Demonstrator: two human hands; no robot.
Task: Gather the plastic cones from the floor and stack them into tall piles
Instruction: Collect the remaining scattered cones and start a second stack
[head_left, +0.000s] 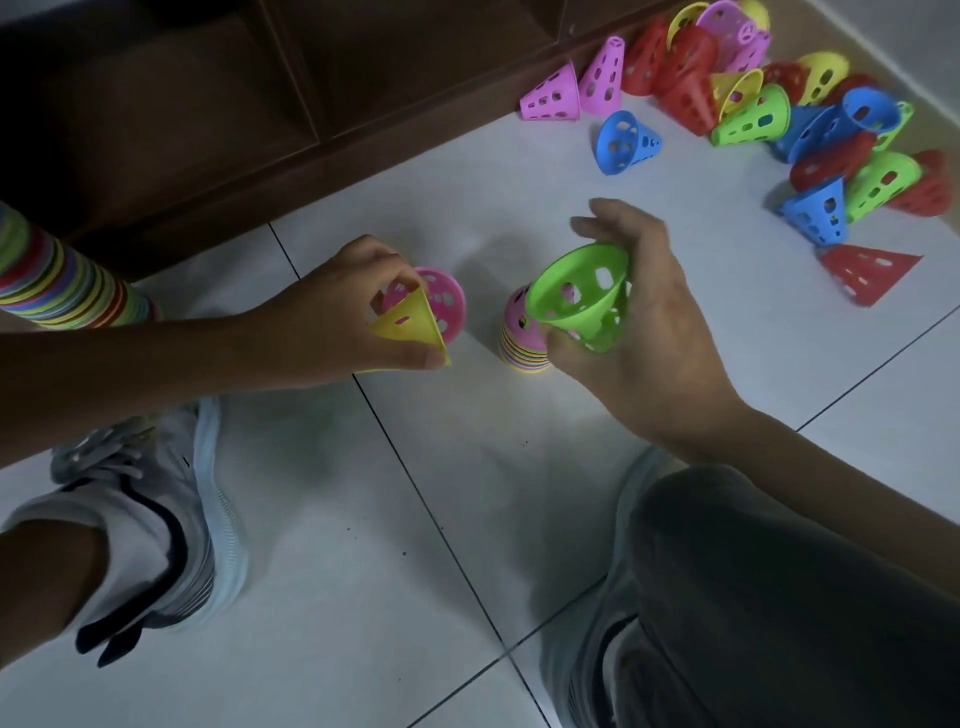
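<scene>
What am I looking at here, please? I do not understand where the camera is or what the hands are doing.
There is one picture, from a camera worn on a person's head, looking down at the white tiled floor. No machine is here, only two bare hands. The left hand grips a yellow cone and a pink cone. The right hand holds a green cone beside a short stack standing on the floor. Many loose cones lie at the upper right. A tall stack shows at the left edge.

Both hands, left (332, 306) and right (639, 317), seemingly curled, gripping.
</scene>
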